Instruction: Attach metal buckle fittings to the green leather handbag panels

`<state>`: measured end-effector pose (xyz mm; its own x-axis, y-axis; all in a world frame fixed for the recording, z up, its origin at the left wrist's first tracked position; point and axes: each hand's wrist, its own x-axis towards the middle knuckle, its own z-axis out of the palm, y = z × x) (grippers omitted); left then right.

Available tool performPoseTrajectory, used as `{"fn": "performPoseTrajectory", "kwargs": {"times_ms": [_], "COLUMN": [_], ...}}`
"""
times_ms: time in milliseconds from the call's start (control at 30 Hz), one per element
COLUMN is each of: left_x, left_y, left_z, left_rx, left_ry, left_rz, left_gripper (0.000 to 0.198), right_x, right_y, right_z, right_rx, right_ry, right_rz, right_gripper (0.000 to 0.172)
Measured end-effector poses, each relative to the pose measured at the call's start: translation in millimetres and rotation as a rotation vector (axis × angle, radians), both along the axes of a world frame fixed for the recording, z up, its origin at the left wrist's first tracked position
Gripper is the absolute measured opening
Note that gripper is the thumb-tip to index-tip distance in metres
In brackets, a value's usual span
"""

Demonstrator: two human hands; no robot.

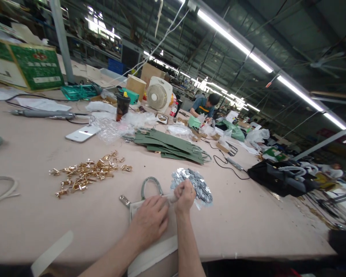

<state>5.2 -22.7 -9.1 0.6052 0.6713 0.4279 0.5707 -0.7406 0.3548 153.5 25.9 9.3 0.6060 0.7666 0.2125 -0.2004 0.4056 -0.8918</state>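
Observation:
My left hand (pixel 148 221) lies palm down on a pale leather piece (pixel 158 252) near the table's front edge, fingers together and pressing on it. My right hand (pixel 185 197) is closed in a fist just to its right, gripping a small pale tool or tab against the piece's top edge. A grey-green looped handle (pixel 150 184) with a metal clasp (pixel 123 200) sticks out from the piece. A heap of silver metal parts (pixel 194 184) lies right behind my right hand.
Gold metal fittings (pixel 88 173) are scattered to the left. Green straps (pixel 168 145) are stacked in the middle of the table, with a white phone (pixel 82 133), a dark cup (pixel 122 105) and a white fan (pixel 158 95) farther back. A person (pixel 204 105) works at the far end. A black bag (pixel 279 177) sits at right.

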Motion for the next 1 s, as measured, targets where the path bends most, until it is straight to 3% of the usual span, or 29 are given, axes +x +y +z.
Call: {"fn": "performPoseTrajectory", "kwargs": {"times_ms": [200,433,533,700,867,1000], "left_x": [1.1,1.2,-0.1,-1.3,1.9,-1.0], "left_y": [1.1,1.8,0.1,-0.9,-0.8,-5.1], "left_z": [0.6,2.4,1.6,-2.4,-1.1,3.9], "left_rx": [0.016,0.017,0.015,0.008,0.049,0.088], "left_ry": [0.008,-0.002,-0.031,-0.076,-0.050,-0.027], "left_rz": [0.009,0.000,0.006,0.024,0.029,0.047], "left_gripper": [0.022,0.021,0.022,0.034,0.023,0.030], "right_x": [-2.9,-6.7,-3.2,1.3,-3.9,-1.0], "right_y": [14.8,-0.3,-6.9,-15.0,-12.2,-14.5], "right_z": [7.9,0.2,11.4,28.5,0.3,-15.8], "right_rx": [-0.135,-0.130,-0.062,0.187,0.006,0.028], "right_ry": [-0.024,-0.200,-0.185,-0.136,-0.165,-0.146], "right_rz": [0.133,0.166,0.164,0.123,0.171,0.131], "right_gripper": [0.045,0.048,0.048,0.044,0.047,0.047]}}
